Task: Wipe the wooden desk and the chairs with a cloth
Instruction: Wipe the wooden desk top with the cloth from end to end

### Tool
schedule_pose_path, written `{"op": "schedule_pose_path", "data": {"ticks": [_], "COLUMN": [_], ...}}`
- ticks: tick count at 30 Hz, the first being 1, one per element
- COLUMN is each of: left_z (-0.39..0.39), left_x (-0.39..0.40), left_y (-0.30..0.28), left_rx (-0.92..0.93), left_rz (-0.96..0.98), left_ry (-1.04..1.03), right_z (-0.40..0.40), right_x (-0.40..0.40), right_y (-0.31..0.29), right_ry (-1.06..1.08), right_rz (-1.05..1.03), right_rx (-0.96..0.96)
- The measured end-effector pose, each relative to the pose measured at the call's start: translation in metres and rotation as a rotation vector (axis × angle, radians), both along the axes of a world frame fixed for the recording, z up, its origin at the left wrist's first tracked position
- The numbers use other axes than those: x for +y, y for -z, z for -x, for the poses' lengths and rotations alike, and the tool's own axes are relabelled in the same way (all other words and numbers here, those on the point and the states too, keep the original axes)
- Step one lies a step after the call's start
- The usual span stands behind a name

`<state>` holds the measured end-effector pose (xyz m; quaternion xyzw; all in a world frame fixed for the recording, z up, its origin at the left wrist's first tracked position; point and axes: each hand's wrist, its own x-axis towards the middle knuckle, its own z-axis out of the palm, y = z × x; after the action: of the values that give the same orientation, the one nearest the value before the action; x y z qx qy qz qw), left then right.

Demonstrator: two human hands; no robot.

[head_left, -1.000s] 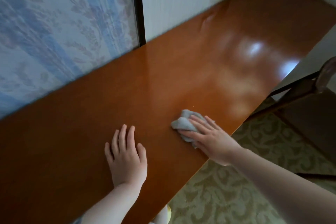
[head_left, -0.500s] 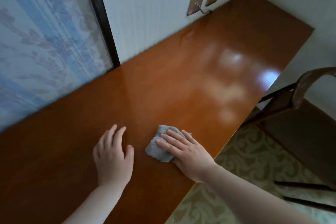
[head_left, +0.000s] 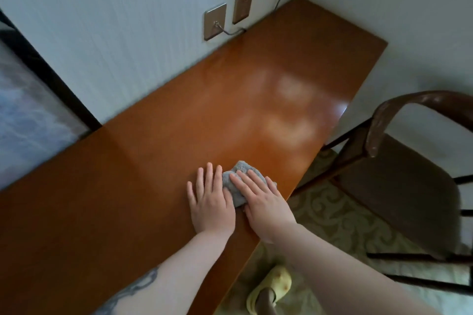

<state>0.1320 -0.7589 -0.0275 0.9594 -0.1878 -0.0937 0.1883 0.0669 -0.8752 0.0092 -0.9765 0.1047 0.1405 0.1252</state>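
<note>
Just cloth [head_left: 240, 181] under flat right hand [head_left: 266, 202], beside left hand [head_left: 211, 202].

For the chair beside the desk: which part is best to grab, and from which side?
Probably the curved top rail of the chair, taken from above on its desk-side end. It arcs high and bare, the nearest part to the right hand; the seat sits lower and flat.

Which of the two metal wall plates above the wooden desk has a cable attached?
The lower, left metal wall plate: a cable leaves its middle; the higher right plate has none.

Bare forearms, tattooed left forearm [head_left: 133, 291]
</note>
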Motion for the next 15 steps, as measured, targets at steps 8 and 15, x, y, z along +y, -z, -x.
{"op": "schedule_pose_path", "data": {"ticks": [8, 15], "left_z": [-0.011, -0.014], "left_x": [-0.057, -0.066], "left_y": [-0.002, 0.008], "left_rx": [0.012, -0.020], "left_rz": [-0.091, -0.100], "left_ry": [-0.169, -0.233], "right_z": [-0.029, -0.005], "right_x": [-0.078, -0.071], "right_y": [0.005, 0.025], "right_ry": [0.290, -0.187], "right_rz": [-0.034, -0.078], "right_rx": [-0.050, -0.146]}}
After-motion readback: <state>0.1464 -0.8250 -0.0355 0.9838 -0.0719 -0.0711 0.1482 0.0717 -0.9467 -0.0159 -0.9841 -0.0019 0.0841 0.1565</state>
